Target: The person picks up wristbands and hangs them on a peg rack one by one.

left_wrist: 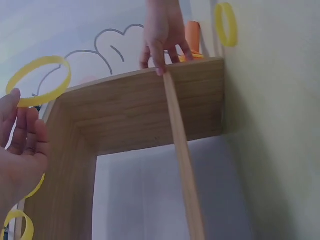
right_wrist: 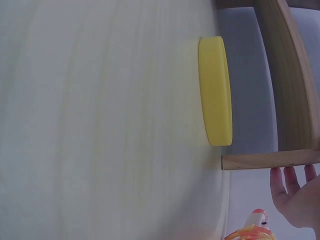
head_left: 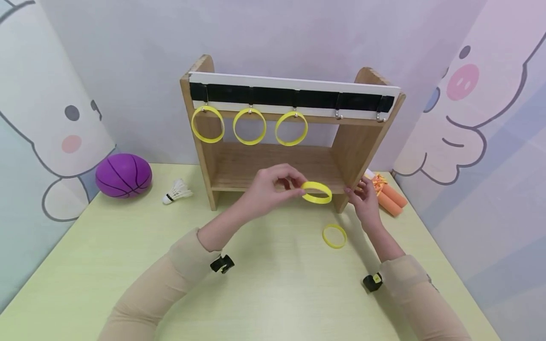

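My left hand (head_left: 273,190) pinches a yellow ring (head_left: 317,200) between thumb and fingers, in front of the wooden shelf (head_left: 277,163). In the left wrist view this ring (left_wrist: 52,95) is tilted at the fingertips. My right hand (head_left: 366,206) rests at the shelf's right side panel (head_left: 362,142), with the thumb at its front edge and the fingertips against its outer face. Three more rings hang from hooks on the white and black bar (head_left: 277,81): a left ring (head_left: 207,140), a middle ring (head_left: 249,142) and a right ring (head_left: 291,143). Two hooks at the right are bare.
Another yellow ring (head_left: 334,246) lies on the table (head_left: 277,293) near the shelf's right foot. A purple ball (head_left: 123,175) and a shuttlecock (head_left: 177,191) are on the left. Orange handles with cord (head_left: 390,199) lie beyond my right hand. Patterned walls enclose the table.
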